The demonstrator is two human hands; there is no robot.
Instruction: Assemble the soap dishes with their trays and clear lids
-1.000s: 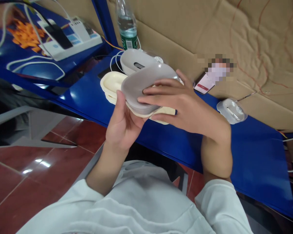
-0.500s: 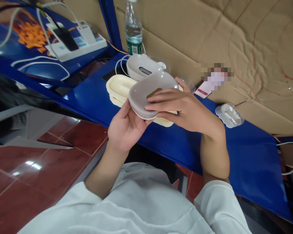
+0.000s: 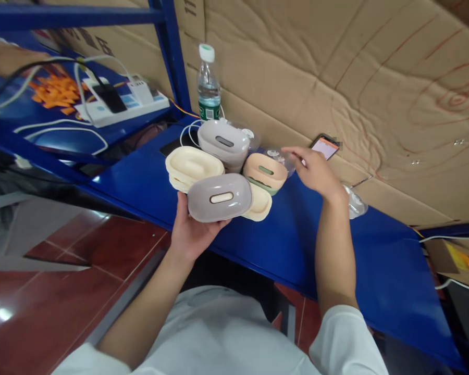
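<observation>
My left hand [image 3: 193,237] holds an oval grey plastic dish [image 3: 197,205] from below, thumb at its left end. A pale slot shows in the middle of the dish. My right hand [image 3: 315,169] is off it, fingers stretched out beside clear plastic pieces with round discs [image 3: 275,154]; whether it touches them I cannot tell. Just left of those pieces is a peach and green oval dish [image 3: 260,164]. Cream oval trays [image 3: 193,162] lie stacked behind the held dish, and another cream tray [image 3: 261,204] pokes out at its right. Farther back is a second grey dish [image 3: 222,136].
A water bottle [image 3: 208,88] stands at the back of the blue table [image 3: 308,245]. A phone [image 3: 325,147] leans against the cardboard [image 3: 266,62]. Another clear plastic piece [image 3: 357,204] lies right. Another person's hand [image 3: 15,58] is near orange pieces [image 3: 57,92] and a power strip [image 3: 144,104].
My right hand has left the grey dish and moved right, towards the clear pieces. My left hand keeps the dish, now tilted differently. The view has shifted, uncovering the peach and green dish.
</observation>
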